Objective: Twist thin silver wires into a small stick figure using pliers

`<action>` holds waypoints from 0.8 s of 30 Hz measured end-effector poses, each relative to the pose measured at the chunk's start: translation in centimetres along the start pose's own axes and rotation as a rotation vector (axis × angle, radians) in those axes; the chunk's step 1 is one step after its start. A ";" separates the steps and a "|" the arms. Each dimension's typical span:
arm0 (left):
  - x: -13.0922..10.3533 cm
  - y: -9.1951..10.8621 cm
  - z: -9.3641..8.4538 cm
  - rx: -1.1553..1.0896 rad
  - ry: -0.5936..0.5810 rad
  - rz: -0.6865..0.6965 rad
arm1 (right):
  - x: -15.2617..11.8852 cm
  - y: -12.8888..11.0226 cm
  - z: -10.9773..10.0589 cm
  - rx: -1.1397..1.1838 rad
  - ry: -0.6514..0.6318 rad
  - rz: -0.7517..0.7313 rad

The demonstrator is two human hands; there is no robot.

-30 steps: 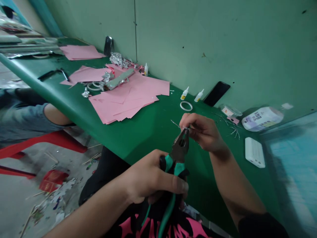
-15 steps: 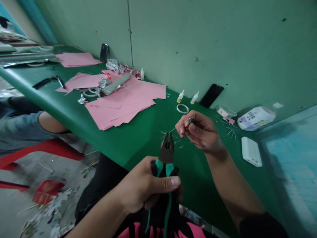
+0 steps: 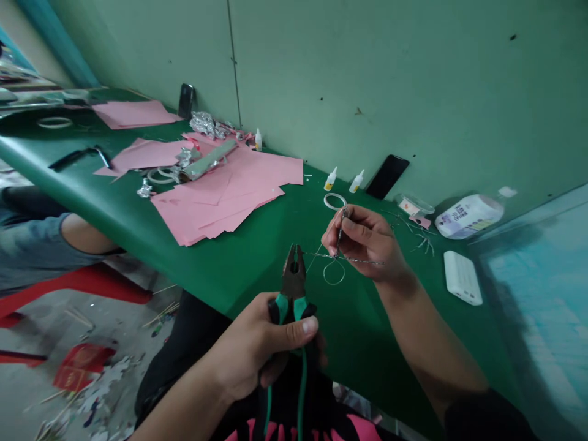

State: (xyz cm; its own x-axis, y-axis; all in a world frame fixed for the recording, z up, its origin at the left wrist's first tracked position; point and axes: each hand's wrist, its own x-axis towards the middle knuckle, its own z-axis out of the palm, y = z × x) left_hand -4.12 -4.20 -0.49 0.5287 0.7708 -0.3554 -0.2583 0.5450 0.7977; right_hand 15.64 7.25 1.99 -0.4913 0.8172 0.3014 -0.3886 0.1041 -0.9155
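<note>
1. Right hand point(image 3: 367, 240) pinches a twisted wire point(image 3: 336, 254) between thumb and fingers, just right of the frame's centre; a thin loop point(image 3: 334, 284) hangs beneath.
2. Left hand point(image 3: 266, 348) grips pliers point(image 3: 294, 283) by the handles, lower centre, their nose near the wire's left end; I cannot tell whether they touch.
3. White ring point(image 3: 326, 203) lies above the right hand, two small bottles point(image 3: 330, 179) just beyond.
4. Pink sheets point(image 3: 264, 170) spread across the upper left, under a foil roll point(image 3: 212, 160).

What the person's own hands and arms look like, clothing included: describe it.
Both the left hand and the right hand are bare: no gloves, rings or watch show. The left forearm is bare where visible; the right forearm meets a black sleeve.
</note>
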 end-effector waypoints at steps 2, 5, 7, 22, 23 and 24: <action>-0.1 0.0 -0.1 0.005 -0.030 -0.011 | 0.1 0.0 0.0 -0.024 0.042 0.021; -0.1 0.1 0.0 0.053 -0.039 -0.005 | 0.1 0.0 0.2 -0.076 0.123 0.068; -0.1 0.3 0.0 0.116 -0.018 0.013 | 0.1 -0.2 0.3 -0.115 0.172 0.102; -0.5 2.3 -1.0 1.009 0.668 0.276 | -1.5 -2.3 2.6 -0.275 0.199 0.184; -0.3 2.2 -1.3 1.071 0.709 0.355 | -1.6 -2.3 2.7 -0.281 0.189 0.195; 0.0 2.1 -1.5 1.131 0.738 0.439 | -1.7 -2.5 2.8 -0.287 0.180 0.205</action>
State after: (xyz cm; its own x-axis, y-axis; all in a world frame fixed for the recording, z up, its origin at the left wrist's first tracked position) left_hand -5.89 -2.52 0.43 -0.0520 0.9900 0.1310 0.6735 -0.0621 0.7366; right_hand 15.23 3.99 4.48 -0.3814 0.9212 0.0762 -0.0504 0.0616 -0.9968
